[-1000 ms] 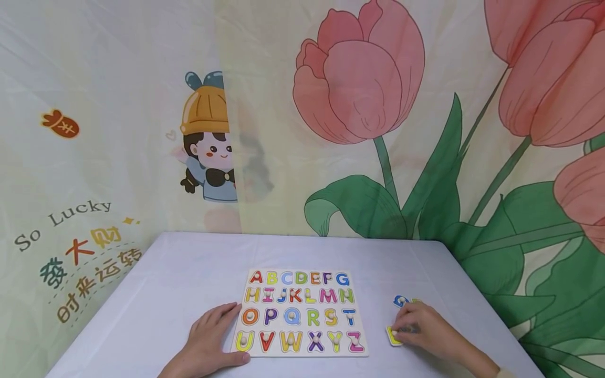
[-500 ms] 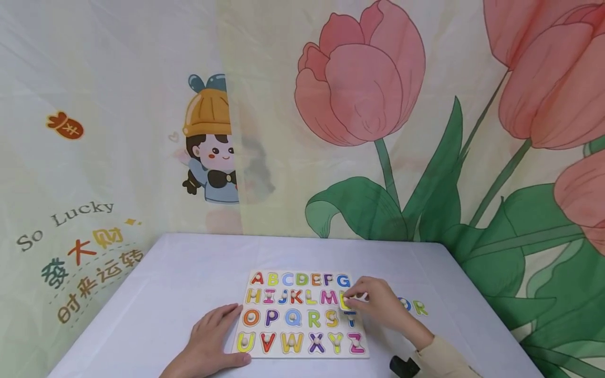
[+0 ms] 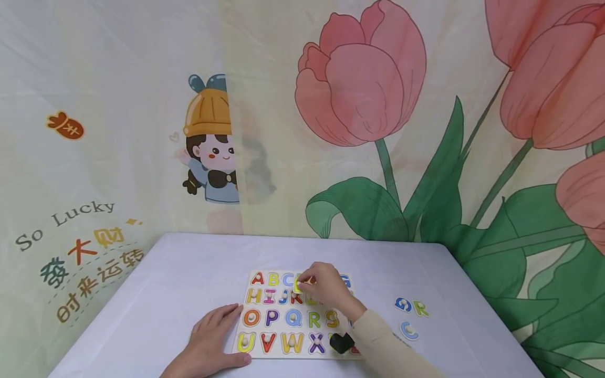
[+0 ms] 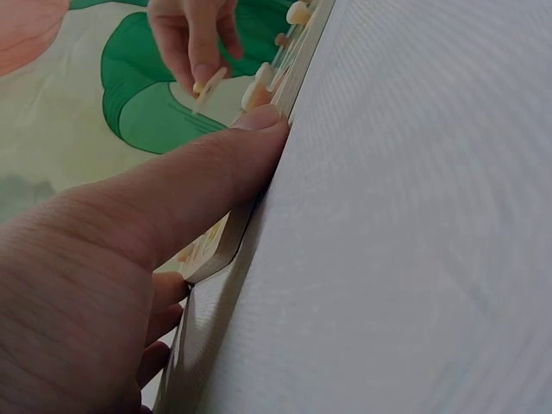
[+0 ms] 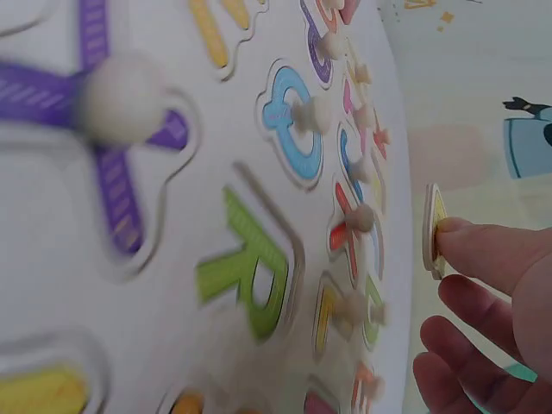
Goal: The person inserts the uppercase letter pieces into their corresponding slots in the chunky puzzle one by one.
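A white alphabet puzzle board (image 3: 279,307) lies on the table, with coloured letters in rows, many with round knobs. My left hand (image 3: 208,341) rests at its near left corner, fingers along the left side and thumb at the front edge; the left wrist view shows the thumb (image 4: 198,185) against that edge. Over the top rows my right hand (image 3: 328,286) pinches a yellow letter piece (image 5: 435,233) between thumb and fingertips. In the right wrist view this piece is edge-on and apart from the board, so its letter cannot be read. The hand and sleeve hide several letters.
Right of the board lie three loose pieces: a dark blue letter (image 3: 403,304), a green R (image 3: 420,308) and a light blue C (image 3: 408,331). A black device (image 3: 341,343) on the right wrist overhangs the bottom row. A printed curtain (image 3: 274,184) hangs behind the table.
My right hand has carried the yellow piece from the right of the board leftward over the right-hand letters to the top rows. The left hand stays at the corner.
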Motion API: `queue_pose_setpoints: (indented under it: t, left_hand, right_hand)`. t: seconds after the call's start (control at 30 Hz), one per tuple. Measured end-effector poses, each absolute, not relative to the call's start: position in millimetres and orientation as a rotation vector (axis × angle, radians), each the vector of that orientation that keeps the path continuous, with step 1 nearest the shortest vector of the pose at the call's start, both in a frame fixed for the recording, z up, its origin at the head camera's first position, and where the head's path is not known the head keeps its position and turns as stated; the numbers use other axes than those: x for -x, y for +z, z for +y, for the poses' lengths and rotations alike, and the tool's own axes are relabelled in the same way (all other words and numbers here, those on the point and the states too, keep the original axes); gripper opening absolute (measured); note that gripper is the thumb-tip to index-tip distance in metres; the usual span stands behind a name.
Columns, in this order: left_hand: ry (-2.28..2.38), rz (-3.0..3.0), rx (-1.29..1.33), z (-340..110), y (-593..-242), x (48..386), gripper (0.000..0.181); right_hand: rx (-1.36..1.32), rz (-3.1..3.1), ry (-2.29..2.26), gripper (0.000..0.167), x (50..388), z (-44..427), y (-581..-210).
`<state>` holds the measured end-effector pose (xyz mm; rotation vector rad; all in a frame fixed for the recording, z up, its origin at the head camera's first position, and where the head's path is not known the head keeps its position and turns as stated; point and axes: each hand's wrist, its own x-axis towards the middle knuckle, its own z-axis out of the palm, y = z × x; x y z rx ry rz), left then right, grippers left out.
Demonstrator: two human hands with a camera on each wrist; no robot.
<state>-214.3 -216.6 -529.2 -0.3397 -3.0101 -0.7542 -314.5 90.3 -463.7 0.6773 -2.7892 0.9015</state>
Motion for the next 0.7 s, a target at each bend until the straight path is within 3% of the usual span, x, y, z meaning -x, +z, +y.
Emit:
queue_pose_setpoints:
  t: [0.3,0.7]
  left_hand:
    - [-0.736,-3.023,0.331,-220,-529,215,0.121]
    - [-0.783,-3.021,0.337,-218,-529,214,0.121]
  right_hand:
    - [-0.646,-2.825,0.946,0.011,337,43,-471]
    - [-0.653,-2.814,0.864,0.009,359,19,-486]
